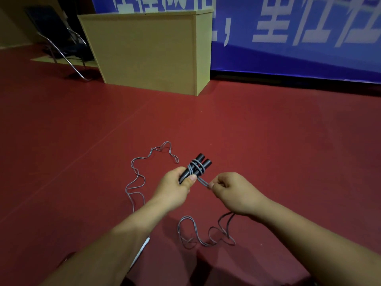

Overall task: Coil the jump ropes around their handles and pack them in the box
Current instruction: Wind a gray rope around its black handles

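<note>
Red gym floor point(268, 131), a wooden box point(152, 50) well beyond my hands. My left hand point(173, 188) grips the two black handles point(196, 168) together, thumb pressed on the wraps already there. My right hand point(231, 190), just beside it, pinches the doubled grey rope point(203, 182). I'd keep that tension, lay each turn snug against the last, and feed the slack point(134, 182) trailing left of and below my hands without snagging.
</note>
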Demonstrator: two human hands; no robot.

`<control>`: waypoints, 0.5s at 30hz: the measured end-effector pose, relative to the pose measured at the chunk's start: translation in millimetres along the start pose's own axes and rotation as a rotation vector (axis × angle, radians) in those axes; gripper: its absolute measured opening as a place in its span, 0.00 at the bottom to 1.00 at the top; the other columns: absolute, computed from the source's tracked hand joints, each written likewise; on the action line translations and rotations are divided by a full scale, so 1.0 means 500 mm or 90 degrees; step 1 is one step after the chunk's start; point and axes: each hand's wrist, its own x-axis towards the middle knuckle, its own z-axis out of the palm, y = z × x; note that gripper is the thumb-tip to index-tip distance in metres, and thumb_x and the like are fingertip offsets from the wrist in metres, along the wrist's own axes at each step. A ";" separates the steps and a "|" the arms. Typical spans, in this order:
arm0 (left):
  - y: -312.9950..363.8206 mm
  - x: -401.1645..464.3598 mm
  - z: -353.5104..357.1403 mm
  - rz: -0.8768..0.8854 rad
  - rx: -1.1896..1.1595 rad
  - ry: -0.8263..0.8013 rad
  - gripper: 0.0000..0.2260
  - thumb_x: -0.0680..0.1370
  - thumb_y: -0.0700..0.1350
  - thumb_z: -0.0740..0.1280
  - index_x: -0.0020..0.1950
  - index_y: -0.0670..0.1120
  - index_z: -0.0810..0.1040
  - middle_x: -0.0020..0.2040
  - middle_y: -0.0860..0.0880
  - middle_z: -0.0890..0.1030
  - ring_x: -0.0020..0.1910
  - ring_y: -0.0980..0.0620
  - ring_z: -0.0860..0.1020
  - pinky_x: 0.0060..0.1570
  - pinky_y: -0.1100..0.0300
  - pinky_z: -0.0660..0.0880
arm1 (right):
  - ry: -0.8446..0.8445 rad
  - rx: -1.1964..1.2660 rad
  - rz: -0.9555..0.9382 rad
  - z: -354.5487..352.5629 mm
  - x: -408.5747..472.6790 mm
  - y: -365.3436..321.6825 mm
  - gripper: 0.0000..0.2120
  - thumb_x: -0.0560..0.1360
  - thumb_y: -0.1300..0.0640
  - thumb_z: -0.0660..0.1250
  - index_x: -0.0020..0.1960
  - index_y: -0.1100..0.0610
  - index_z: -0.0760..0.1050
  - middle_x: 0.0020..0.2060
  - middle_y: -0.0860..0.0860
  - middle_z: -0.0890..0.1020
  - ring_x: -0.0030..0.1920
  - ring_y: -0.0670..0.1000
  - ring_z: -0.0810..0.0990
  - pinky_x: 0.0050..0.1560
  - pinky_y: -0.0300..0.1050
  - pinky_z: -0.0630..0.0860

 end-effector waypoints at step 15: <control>-0.049 0.022 0.012 -0.038 0.298 0.067 0.12 0.78 0.60 0.64 0.58 0.56 0.74 0.49 0.46 0.83 0.52 0.39 0.79 0.48 0.51 0.76 | -0.060 -0.117 0.092 -0.015 -0.014 -0.018 0.18 0.77 0.49 0.65 0.33 0.58 0.70 0.30 0.55 0.72 0.33 0.54 0.71 0.29 0.43 0.64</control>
